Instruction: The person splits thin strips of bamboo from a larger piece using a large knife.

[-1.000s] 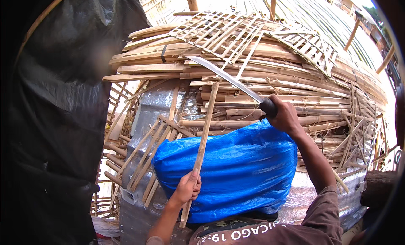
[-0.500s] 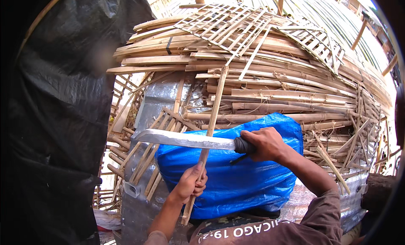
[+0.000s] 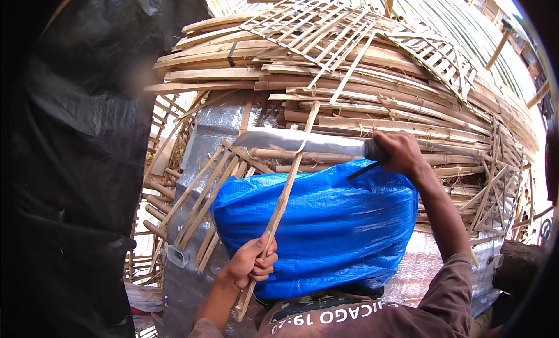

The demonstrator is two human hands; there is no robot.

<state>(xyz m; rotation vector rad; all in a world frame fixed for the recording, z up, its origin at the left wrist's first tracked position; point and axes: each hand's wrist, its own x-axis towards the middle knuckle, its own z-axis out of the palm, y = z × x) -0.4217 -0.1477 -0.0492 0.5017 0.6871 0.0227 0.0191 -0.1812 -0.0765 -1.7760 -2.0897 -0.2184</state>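
Note:
My left hand (image 3: 254,261) is closed round the lower part of a bamboo strip (image 3: 279,209), which slants up and away to the right. In my right hand (image 3: 402,153) is the dark wrapped handle of a machete (image 3: 338,146). Its long blade points left and lies across the upper part of the strip, where a thin pale shaving curls at the edge. A blue tarp (image 3: 332,227) covers my lap beneath both hands.
Beyond the tarp lies a large stack of split bamboo (image 3: 372,114), with lattice panels (image 3: 308,32) on top. A black sheet (image 3: 70,163) hangs at the left. Slatted bamboo pieces (image 3: 204,204) lean beside the tarp, and a log (image 3: 520,267) is at the right.
The machete has moved up and to the right along the strip, away from me. My left hand has shifted slightly down and left with the strip.

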